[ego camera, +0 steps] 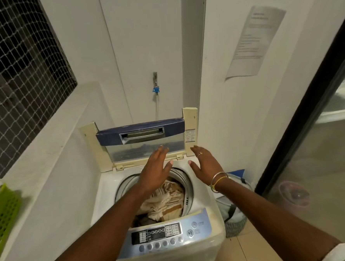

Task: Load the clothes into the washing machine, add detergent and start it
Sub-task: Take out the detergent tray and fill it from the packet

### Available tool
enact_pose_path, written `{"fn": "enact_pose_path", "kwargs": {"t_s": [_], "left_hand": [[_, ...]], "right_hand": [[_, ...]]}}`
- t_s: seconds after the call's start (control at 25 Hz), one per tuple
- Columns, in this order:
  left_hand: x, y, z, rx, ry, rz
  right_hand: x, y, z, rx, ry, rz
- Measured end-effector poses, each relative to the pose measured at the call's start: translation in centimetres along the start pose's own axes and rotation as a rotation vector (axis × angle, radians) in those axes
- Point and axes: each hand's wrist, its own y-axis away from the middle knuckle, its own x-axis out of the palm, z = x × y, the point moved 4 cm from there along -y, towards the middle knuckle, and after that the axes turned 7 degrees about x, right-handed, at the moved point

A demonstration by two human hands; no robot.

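1. Head view showed the washing machine (216, 226) standing against the wall, its lid (141, 140) folded upright at the rear.
2. I recorded the clothes (164, 201) inside the drum (188, 190): a heap of cream and tan fabric below the rim, visible through the open top.
3. I read the left hand (155, 169) as extended over the rear of the drum opening, fingers straight and together, tips overlapping the lower edge of the lid's clear panel. Its grip was slack and held nothing. I could not tell whether the fingertips touched the lid.
4. I read the right hand (205, 164) as held above the rear right corner of the machine top, just beside the lid's right post. Fingers were spread and straight; its grip was likewise slack and held nothing.
5. I noted a ring (199, 154) on one finger of the right hand and bangles (218, 181) on that wrist.
6. I located the control panel (159, 234) on the front edge of the machine, beneath both forearms, neither hand on it.
7. I noted a green basket (3, 217) on the ledge at far left and a laundry bag (233, 213) on the floor just beside the machine's right side.
8. I noted a tap (155, 85) on the wall above the lid and a paper notice (253, 42) on the wall to the right.
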Motion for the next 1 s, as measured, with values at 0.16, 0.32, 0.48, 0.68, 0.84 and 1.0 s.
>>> {"fn": "enact_pose_path", "kwargs": {"t_s": [0.16, 0.32, 0.48, 0.68, 0.84, 1.0], "left_hand": [[-2.3, 2.8, 2.0, -0.115, -0.234, -0.051], [-4.4, 4.6, 3.4, -0.218, -0.383, -0.071], [-5.9, 4.8, 4.0, -0.217, -0.463, -0.061], [-7.6, 2.6, 4.6, -0.232, -0.476, -0.065], [-7.8, 3.0, 6.4, -0.272, -0.432, -0.080], [-7.3, 5.5, 9.0, -0.338, -0.321, -0.104]], "right_hand": [[1.1, 1.1, 3.9, -0.093, 0.100, 0.016], [2.1, 0.8, 5.4, -0.176, 0.169, 0.054], [1.8, -0.8, 7.4, -0.292, 0.277, 0.065], [1.2, -4.7, 10.9, -0.409, 0.323, 0.014], [2.6, -6.5, 13.5, -0.459, 0.348, 0.007], [5.3, -6.0, 13.7, -0.379, 0.184, 0.083]]}}
